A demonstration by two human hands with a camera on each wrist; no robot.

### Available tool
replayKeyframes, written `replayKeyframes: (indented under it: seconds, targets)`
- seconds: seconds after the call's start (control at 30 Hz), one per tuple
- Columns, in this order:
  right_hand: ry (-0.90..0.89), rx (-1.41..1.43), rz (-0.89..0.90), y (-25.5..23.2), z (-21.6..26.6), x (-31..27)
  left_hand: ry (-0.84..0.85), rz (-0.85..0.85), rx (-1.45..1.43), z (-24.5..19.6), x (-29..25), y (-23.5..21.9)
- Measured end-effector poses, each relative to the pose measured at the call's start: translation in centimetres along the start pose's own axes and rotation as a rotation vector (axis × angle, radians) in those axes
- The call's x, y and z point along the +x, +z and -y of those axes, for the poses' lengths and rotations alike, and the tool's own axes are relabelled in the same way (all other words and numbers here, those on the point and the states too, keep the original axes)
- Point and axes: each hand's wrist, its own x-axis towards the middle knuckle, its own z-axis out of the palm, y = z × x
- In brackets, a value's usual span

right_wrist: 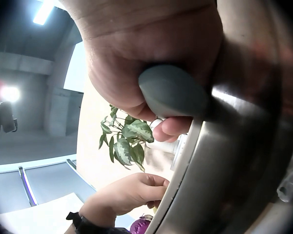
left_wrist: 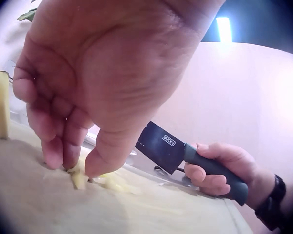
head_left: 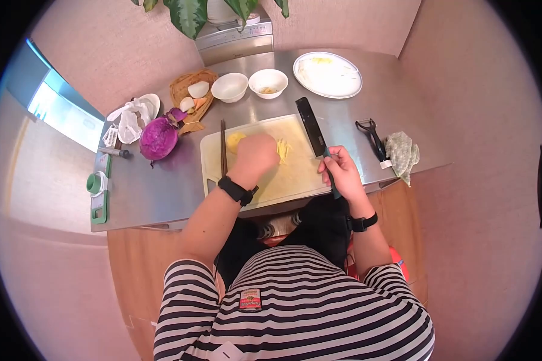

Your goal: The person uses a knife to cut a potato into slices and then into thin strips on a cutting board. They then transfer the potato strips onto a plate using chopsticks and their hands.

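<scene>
On the pale cutting board (head_left: 283, 185), my left hand (head_left: 256, 157) reaches down with bent fingers. In the left wrist view its thumb and fingertips pinch at thin yellow potato strips (left_wrist: 118, 184). More strips (head_left: 284, 149) lie just right of that hand in the head view. A peeled-looking piece of potato (head_left: 235, 141) sits to its left, beside a pair of dark chopsticks (head_left: 223, 153). My right hand (head_left: 343, 170) grips the green-grey handle of a black cleaver (head_left: 310, 125) by the board's right edge. The blade points away from me.
Along the back stand two white bowls (head_left: 230, 88), a white oval plate (head_left: 328, 77) and a woven basket (head_left: 180, 90) with cut vegetables. A purple cabbage (head_left: 158, 138) and a green-white grater (head_left: 99, 192) lie left. On the right are a black peeler (head_left: 373, 137) and a crumpled cloth (head_left: 402, 153).
</scene>
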Motion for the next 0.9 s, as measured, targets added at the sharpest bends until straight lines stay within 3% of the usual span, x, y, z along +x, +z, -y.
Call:
replayKeyframes:
  seconds: [0.3,0.47,0.57,0.67,0.77,0.9]
  targets:
    - [0.038,0.042,-0.011,-0.1,0.6,-0.3,0.041,0.046,0.016,0.2,1.3,-2.1]
    - [0.076,0.054,0.018,-0.2,0.7,-0.1,0.049,-0.01,-0.002,0.1,3.1,-6.4]
    - [0.062,0.076,0.046,-0.3,0.6,-0.2,0.055,-0.017,-0.04,-0.3,6.4,-9.1]
    - [0.114,0.061,0.065,-0.1,1.8,-0.5,0.172,-0.023,-0.12,-1.2,10.9,-10.7]
    - [0.118,0.064,0.08,-0.1,1.8,-0.6,0.31,-0.03,-0.063,-2.3,17.1,-10.4]
    - [0.074,-0.177,0.09,-0.8,0.8,-0.3,0.412,0.007,0.044,-5.0,25.3,-8.5]
